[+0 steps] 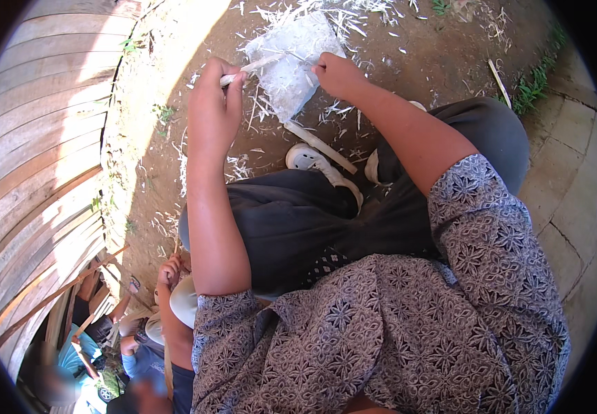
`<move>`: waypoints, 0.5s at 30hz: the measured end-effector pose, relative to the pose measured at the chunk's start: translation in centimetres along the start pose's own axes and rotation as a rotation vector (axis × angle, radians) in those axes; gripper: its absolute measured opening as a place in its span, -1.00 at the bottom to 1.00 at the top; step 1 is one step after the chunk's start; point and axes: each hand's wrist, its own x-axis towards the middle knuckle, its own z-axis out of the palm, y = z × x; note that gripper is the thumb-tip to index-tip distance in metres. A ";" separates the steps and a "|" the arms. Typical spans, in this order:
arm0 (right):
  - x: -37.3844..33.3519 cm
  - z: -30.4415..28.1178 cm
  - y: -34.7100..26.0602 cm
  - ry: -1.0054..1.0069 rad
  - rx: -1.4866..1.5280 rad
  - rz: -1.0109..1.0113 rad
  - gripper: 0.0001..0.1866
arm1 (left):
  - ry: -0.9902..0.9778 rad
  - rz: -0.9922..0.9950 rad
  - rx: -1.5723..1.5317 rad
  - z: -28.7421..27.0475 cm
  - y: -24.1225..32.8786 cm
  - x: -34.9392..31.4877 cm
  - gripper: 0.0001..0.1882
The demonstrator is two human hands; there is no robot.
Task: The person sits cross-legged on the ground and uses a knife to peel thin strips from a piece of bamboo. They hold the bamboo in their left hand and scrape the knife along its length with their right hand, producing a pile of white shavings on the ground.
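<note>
My left hand (217,96) grips a pale wooden stick (264,63), which points right over a flat grey stone slab (302,34). My right hand (340,74) is a closed fist at the slab's right edge. From it a thin knife blade (300,59) reaches left toward the stick's tip; the handle is hidden in the fist. Whether blade and wood touch is too small to tell. Light wood shavings (353,21) lie scattered on and around the slab.
A loose wooden stick (322,147) lies between the slab and my white shoes (305,157). Wooden planks (43,117) rise at the left. Other people sit at the lower left, one person's hand (169,270) close to my left knee. Paving (567,159) runs along the right.
</note>
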 end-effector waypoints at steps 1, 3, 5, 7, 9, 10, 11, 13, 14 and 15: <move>0.2 0.1 0.6 -0.015 -0.018 0.047 -0.62 | 0.006 0.002 0.002 0.0 -0.1 -0.1 -0.86; 0.7 0.7 1.6 0.057 -0.038 0.032 -0.63 | 0.012 0.017 0.001 0.2 -0.3 0.0 -0.85; 1.2 1.8 1.9 0.210 -0.043 -0.103 -0.66 | -0.012 -0.004 0.018 0.3 -0.1 0.2 -0.85; -0.1 0.6 -1.4 0.084 0.144 -0.133 -0.69 | -0.007 -0.042 0.046 -0.2 -0.1 -0.3 -0.85; -0.6 0.2 -2.5 0.010 0.283 -0.191 -0.71 | -0.006 -0.047 0.055 0.0 0.2 -0.1 -0.85; -0.4 0.7 -2.3 -0.016 0.330 -0.245 -0.72 | -0.006 -0.034 0.055 0.0 0.3 -0.1 -0.85; -0.3 0.9 -2.2 -0.042 0.377 -0.298 -0.73 | -0.007 -0.021 0.056 0.1 0.3 -0.1 -0.85; -0.2 0.1 -1.2 -0.113 0.341 -0.115 -0.74 | -0.007 0.008 0.058 0.3 0.3 0.0 -0.85; -0.3 -0.3 -1.0 -0.151 0.324 -0.025 -0.75 | -0.006 0.023 0.063 0.4 0.2 -0.1 -0.85; -0.3 -0.4 -1.0 -0.160 0.300 0.010 -0.74 | -0.005 0.038 0.067 0.4 0.1 -0.1 -0.85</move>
